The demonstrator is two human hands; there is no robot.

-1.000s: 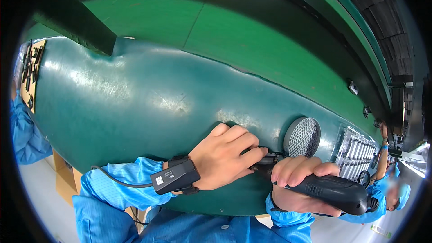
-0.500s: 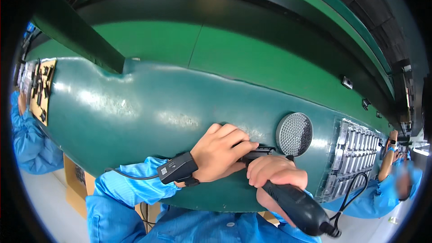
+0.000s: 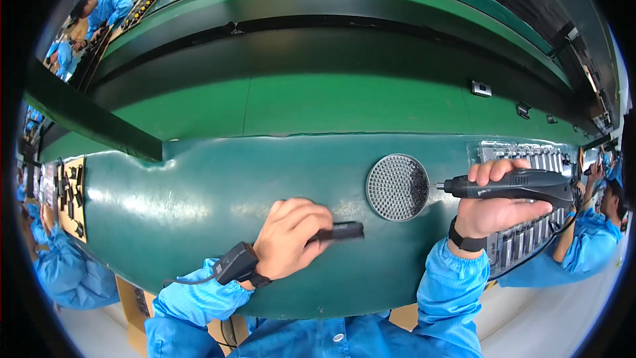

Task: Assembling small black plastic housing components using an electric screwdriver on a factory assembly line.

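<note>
An electric screwdriver [image 3: 510, 185] lies across my right hand [image 3: 493, 215], whose fingers are wrapped round its dark body. Its thin bit points left and meets the right rim of a round grey dish [image 3: 391, 200], which has a grid of small holes and dark screws gathered on its right side. My left hand [image 3: 291, 235] grips one end of a small black oblong part [image 3: 344, 231] just above the table, nearer to me than the dish. The part is slightly blurred, so its kind is unclear.
Right of the dish, a clear plastic tray [image 3: 507, 252] holds rows of parts, partly behind my right hand. A tan board [image 3: 81, 192] with black pieces lies at the far left. A dark post [image 3: 99, 116] rises there. Co-workers in blue sit on both sides.
The screwdriver has swung away from the black part to the dish at the right. My hands have parted, and my left hand has moved slightly left with the part.
</note>
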